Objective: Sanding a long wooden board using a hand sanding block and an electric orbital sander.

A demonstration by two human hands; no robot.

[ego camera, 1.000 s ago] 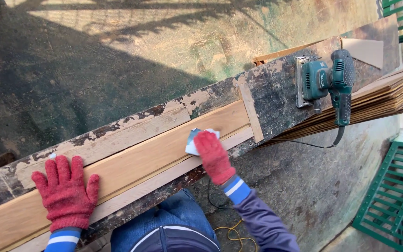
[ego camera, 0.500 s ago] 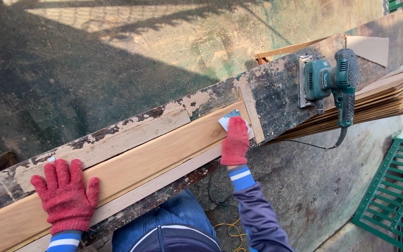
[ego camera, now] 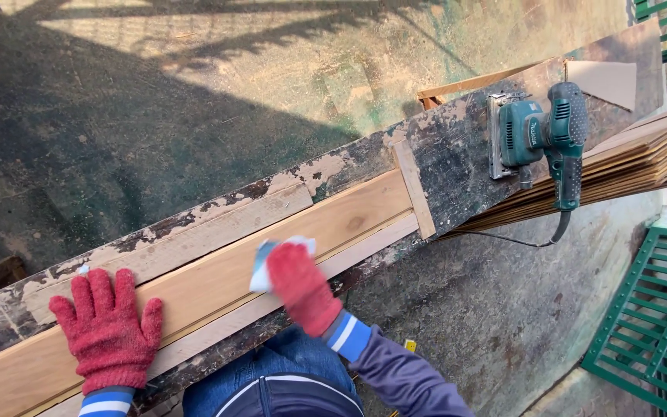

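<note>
A long pale wooden plank (ego camera: 349,220) lies along a worn, paint-flaked workbench (ego camera: 457,162). My left hand (ego camera: 108,332), in a red knit glove, presses flat on the plank's left part, fingers spread. In a matching red glove, my right hand (ego camera: 303,286) presses a small whitish sheet of sandpaper (ego camera: 262,266) onto the plank near its middle. The sheet is blurred by motion.
A teal electric sander (ego camera: 538,135) rests on the bench at the right, its cord hanging over the front edge. A stack of thin wood slats (ego camera: 642,158) lies beside it. A small wooden stop strip (ego camera: 413,189) crosses the plank's right end. Green metal grating (ego camera: 650,324) stands at lower right.
My right hand slid the sandpaper to the plank's right end, then back left to the middle. The left hand has stayed pressed in place.
</note>
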